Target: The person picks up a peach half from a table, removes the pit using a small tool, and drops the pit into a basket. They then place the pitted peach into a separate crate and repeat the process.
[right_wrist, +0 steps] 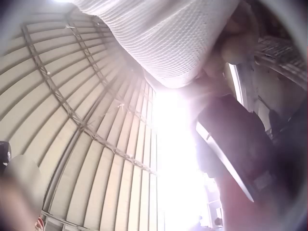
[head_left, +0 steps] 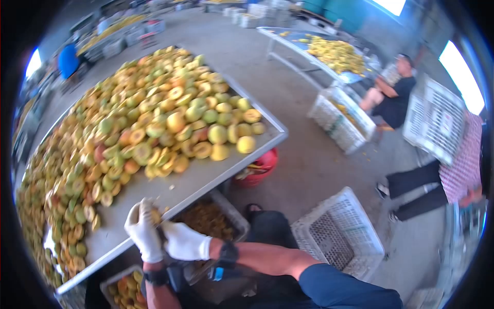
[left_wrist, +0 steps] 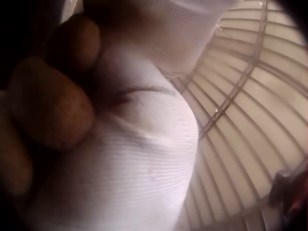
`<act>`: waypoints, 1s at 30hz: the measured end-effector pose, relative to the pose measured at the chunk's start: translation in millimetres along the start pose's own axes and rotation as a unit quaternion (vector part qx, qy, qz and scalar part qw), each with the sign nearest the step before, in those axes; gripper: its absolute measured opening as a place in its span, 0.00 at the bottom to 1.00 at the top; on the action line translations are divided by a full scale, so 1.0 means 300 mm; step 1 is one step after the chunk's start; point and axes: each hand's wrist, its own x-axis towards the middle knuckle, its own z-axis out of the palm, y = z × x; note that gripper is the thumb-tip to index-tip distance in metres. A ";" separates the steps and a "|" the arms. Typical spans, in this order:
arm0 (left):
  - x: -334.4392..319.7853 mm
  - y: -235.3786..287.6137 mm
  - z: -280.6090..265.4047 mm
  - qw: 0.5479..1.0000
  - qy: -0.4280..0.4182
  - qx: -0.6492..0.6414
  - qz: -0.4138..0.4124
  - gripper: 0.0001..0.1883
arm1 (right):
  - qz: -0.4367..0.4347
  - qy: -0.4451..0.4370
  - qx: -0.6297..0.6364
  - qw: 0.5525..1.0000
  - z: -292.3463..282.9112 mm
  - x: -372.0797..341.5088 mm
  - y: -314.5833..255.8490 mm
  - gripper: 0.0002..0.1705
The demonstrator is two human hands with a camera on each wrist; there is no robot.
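Observation:
In the head view my left hand (head_left: 144, 232), in a white knit glove, is raised over the near edge of the metal table (head_left: 206, 177). Its curled fingers hold a small yellow-brown piece of fruit (head_left: 156, 216), blurred. My right hand (head_left: 184, 242), gloved alike, comes in close against it from the right, its fingertips hidden. The left wrist view has the left glove (left_wrist: 139, 154) beside rounded brownish shapes (left_wrist: 53, 108), dim; the right glove overlaps it above. Halved and whole yellow-green stone fruit (head_left: 175, 123) lie heaped across the table.
Below the table edge stand a crate of brown scraps (head_left: 208, 219) and a crate of fruit (head_left: 126, 291). A white crate (head_left: 337, 234) stands right of my leg, a red bucket (head_left: 262, 167) beyond. One person (head_left: 396, 92) sits by another table; another person (head_left: 463, 159) carries a crate (head_left: 436, 121).

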 end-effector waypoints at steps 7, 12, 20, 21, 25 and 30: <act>0.011 -0.018 -0.028 0.992 -0.043 -0.076 -0.089 0.11 | -0.016 -0.028 -0.051 0.998 0.026 -0.016 0.029 0.09; -0.008 0.049 -0.016 0.986 -0.107 -0.039 -0.124 0.13 | -0.084 -0.143 -0.245 0.955 -0.017 -0.018 0.066 0.09; -0.011 0.097 -0.038 0.966 -0.219 -0.033 -0.134 0.13 | 0.277 -0.336 0.439 0.786 -0.199 -0.036 -0.100 0.03; 0.004 0.089 -0.047 0.965 -0.229 -0.015 -0.128 0.13 | 0.283 -0.338 0.441 0.782 -0.214 -0.031 -0.121 0.03; 0.008 0.031 -0.052 0.960 -0.205 -0.096 -0.163 0.12 | 0.312 -0.341 0.438 0.771 -0.220 -0.014 -0.128 0.01; 0.009 -0.010 -0.052 0.944 -0.187 -0.177 -0.208 0.12 | 0.318 -0.343 0.428 0.773 -0.219 -0.016 -0.110 0.06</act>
